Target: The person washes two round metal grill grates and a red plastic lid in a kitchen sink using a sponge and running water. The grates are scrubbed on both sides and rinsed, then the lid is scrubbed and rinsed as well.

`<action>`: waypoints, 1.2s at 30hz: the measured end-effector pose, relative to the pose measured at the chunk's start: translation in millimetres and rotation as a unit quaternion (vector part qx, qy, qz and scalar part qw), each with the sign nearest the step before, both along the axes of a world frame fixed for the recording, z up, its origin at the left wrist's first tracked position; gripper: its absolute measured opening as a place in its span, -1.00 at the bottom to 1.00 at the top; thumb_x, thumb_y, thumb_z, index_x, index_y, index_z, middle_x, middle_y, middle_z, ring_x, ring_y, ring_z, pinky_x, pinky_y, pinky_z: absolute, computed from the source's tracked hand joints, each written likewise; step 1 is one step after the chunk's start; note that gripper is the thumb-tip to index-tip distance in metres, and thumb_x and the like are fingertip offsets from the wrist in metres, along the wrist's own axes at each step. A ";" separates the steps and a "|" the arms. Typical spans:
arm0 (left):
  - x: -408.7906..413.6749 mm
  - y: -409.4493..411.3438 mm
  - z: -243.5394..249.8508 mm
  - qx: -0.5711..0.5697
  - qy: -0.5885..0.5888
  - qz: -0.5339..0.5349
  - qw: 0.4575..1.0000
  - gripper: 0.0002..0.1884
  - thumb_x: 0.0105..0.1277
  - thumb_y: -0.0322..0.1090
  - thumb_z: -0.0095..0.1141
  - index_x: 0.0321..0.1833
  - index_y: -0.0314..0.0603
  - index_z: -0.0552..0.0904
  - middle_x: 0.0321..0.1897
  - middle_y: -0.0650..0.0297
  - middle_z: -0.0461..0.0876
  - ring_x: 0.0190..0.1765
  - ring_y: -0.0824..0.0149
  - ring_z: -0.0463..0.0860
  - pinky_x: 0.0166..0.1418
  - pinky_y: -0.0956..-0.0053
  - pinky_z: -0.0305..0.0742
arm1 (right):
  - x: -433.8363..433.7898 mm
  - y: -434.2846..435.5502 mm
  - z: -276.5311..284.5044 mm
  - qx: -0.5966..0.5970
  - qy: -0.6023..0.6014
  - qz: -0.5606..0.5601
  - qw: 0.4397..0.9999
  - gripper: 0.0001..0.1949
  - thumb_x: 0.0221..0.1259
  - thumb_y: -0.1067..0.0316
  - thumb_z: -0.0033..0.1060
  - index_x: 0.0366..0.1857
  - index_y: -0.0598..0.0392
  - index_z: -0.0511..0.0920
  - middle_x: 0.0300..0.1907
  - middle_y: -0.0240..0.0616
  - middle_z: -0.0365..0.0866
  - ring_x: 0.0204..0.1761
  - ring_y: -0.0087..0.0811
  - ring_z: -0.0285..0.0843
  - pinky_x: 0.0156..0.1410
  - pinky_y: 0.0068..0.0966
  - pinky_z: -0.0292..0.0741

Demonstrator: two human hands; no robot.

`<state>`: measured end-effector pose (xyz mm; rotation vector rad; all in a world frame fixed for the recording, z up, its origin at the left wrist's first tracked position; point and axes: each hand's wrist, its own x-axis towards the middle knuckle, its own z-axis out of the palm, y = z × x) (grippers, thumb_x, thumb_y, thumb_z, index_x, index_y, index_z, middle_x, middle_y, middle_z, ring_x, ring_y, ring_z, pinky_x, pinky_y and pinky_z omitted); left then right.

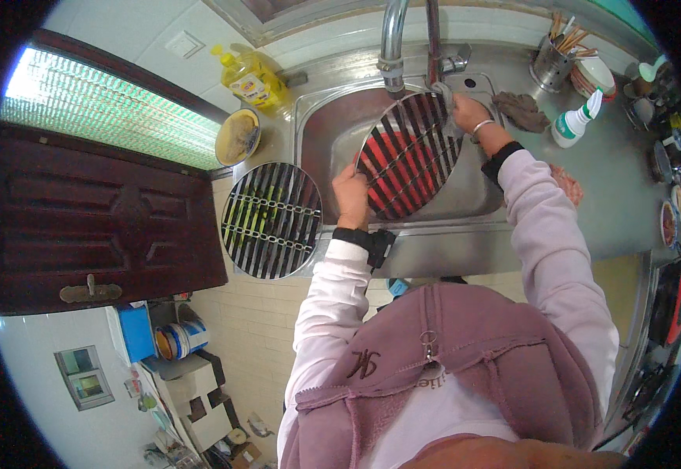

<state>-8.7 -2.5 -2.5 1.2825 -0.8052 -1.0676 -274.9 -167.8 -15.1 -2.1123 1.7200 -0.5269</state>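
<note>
A round slatted metal rack [413,153] is tilted over the stainless-steel sink [324,132]. My left hand [351,196] grips its left rim, the fingers partly hidden behind it. At the upper right rim, my right hand [470,114] presses a crumpled grey cloth [449,112] against the rack. A red basin [399,146] in the sink shows through the slats. Left of the sink, a second round slatted rack [271,220] rests at the counter's edge, with something green visible between its bars. The faucet [394,47] stands just behind the held rack.
Yellow dish-soap bottle [252,82] and a yellow bowl [238,138] stand at the left. To the right are a dark rag [521,111], a white spray bottle [575,123], a metal chopstick holder [551,63] and stacked bowls [593,76]. A dark wooden door [106,217] stands at far left.
</note>
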 end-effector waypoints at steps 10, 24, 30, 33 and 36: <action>-1.1 1.8 29.7 -0.005 0.147 0.066 0.987 -0.75 -0.08 -0.68 -0.20 -0.41 -0.37 0.56 -0.46 0.28 0.58 -0.41 0.44 0.50 -0.29 0.64 0.33 | -45.6 -58.5 -24.0 0.036 -0.115 -0.170 0.978 -0.54 0.02 -0.11 -0.04 -0.23 0.07 0.59 -0.19 0.02 0.59 -0.07 0.00 0.52 0.04 -0.21 0.41; -9.7 13.6 26.1 0.043 0.147 0.119 0.981 -0.72 -0.11 -0.70 -0.20 -0.35 -0.36 0.54 -0.44 0.26 0.57 -0.40 0.38 0.51 -0.30 0.61 0.35 | -51.4 -149.5 -24.6 0.024 0.015 -0.094 0.995 -0.39 0.19 -0.23 -0.28 -0.21 0.17 0.59 -0.18 0.13 0.56 -0.07 0.14 0.48 0.06 -0.12 0.38; -13.4 10.4 23.3 0.017 0.149 0.120 0.981 -0.72 -0.12 -0.69 -0.19 -0.36 -0.36 0.56 -0.45 0.26 0.58 -0.40 0.39 0.52 -0.26 0.63 0.36 | -51.8 -160.0 -20.9 0.010 0.036 -0.074 0.997 -0.37 0.20 -0.19 -0.27 -0.36 0.30 0.60 -0.22 0.22 0.54 -0.12 0.18 0.48 0.05 -0.08 0.38; -15.1 10.8 24.9 0.031 0.139 0.111 0.984 -0.72 -0.09 -0.69 -0.21 -0.34 -0.34 0.53 -0.42 0.26 0.56 -0.36 0.37 0.51 -0.25 0.58 0.37 | -50.1 -160.3 -17.4 0.018 0.030 -0.081 0.996 -0.40 0.19 -0.15 -0.22 -0.36 0.32 0.60 -0.23 0.23 0.54 -0.11 0.18 0.48 0.05 -0.08 0.38; -18.4 10.8 26.5 0.027 0.166 0.119 0.979 -0.71 -0.11 -0.70 -0.20 -0.34 -0.38 0.54 -0.44 0.24 0.56 -0.37 0.36 0.51 -0.25 0.59 0.37 | -49.3 -159.4 -14.7 0.012 0.024 -0.077 0.997 -0.43 0.18 -0.12 -0.18 -0.36 0.32 0.60 -0.24 0.24 0.54 -0.10 0.18 0.48 0.05 -0.08 0.37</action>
